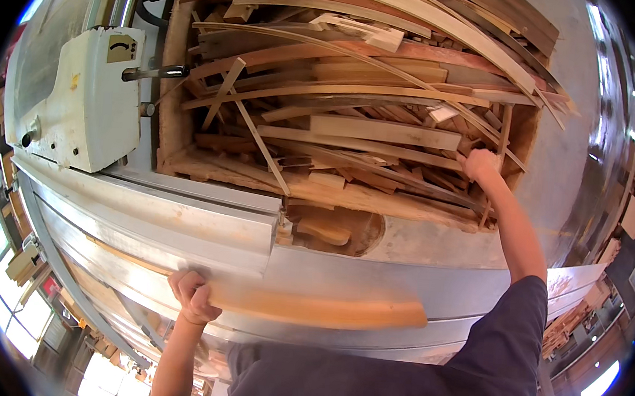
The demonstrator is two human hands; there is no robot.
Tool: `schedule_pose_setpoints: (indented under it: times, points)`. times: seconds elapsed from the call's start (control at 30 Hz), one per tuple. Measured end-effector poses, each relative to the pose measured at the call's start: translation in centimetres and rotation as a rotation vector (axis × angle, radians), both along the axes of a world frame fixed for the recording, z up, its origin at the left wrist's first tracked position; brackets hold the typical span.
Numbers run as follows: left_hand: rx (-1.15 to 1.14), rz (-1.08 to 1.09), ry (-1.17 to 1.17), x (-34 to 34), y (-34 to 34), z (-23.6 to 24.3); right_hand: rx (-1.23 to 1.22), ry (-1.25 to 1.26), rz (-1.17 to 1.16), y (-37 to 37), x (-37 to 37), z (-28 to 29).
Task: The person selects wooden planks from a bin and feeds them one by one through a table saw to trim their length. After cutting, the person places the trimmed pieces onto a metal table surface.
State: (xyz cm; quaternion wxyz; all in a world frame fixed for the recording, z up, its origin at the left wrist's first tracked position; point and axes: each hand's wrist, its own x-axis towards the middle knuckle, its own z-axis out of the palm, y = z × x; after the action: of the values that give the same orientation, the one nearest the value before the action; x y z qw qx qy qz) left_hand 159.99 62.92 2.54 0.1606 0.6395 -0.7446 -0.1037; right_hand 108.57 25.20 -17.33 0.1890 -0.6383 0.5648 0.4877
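Nearest the camera, a dark sleeve (468, 363) fills the lower edge, and just above it lies the board (317, 308), a pale, smooth length of wood, blurred along its edges, resting flat on the grey metal table (342, 270) of a saw. Its left end sits in the left hand (193, 296), whose grip is curled and pressed tight around that end; the right end lies free, reaching toward the middle of the table.

By my reading, the step in hand is clearing scrap: the right hand (480, 165) reaches out at full stretch into the bin (170, 99), its grip closed around a thin vertical strip (503, 137) at the bin's right edge. A next move would call for letting that strip go cleanly among the others, then bringing the arm back to steady the board's free end with both hands.

Offcuts (353, 105) crowd the bin, long curved slats and short blocks piled crosswise, some reddish, most pale. Sawdust (332, 199) lies along the bin's near edge. At the left stands a white machine housing (81, 100) with a dark handle (153, 73).
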Motion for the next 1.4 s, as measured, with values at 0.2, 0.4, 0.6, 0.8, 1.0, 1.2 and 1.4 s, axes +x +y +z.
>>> schedule_pose_setpoints:
  times: [0.2, 0.4, 0.6, 0.8, 1.0, 1.2, 1.4]
  points:
    - [0.005, -0.013, -0.005, 0.7, 0.4, -0.4, 0.187, -0.125, 0.426, 5.2, 0.7, -10.3]
    - [0.047, 0.012, -0.012, 1.2, 1.8, -0.5, 0.223, -0.137, 0.489, 5.5, 2.8, -12.5]
    - [0.118, 0.001, -0.094, 0.2, 0.4, 0.3, -0.087, -0.706, -0.607, 2.4, 7.9, -12.4]
    - [0.054, -0.016, -0.034, 0.8, 0.9, -0.5, -0.283, -1.139, -1.795, -0.2, 12.1, -18.5]
    - [0.064, -0.004, -0.013, 1.1, 1.4, -0.4, -0.052, -1.237, -1.894, 1.9, 9.5, -13.5]
    - [0.033, 0.007, -0.020, 0.8, 1.4, -0.5, 0.341, -1.293, -1.724, 4.6, 4.1, -7.1]
    - [0.068, 0.003, -0.021, 0.7, 0.7, -0.3, 0.522, -1.442, -1.699, 3.9, 4.1, -5.9]
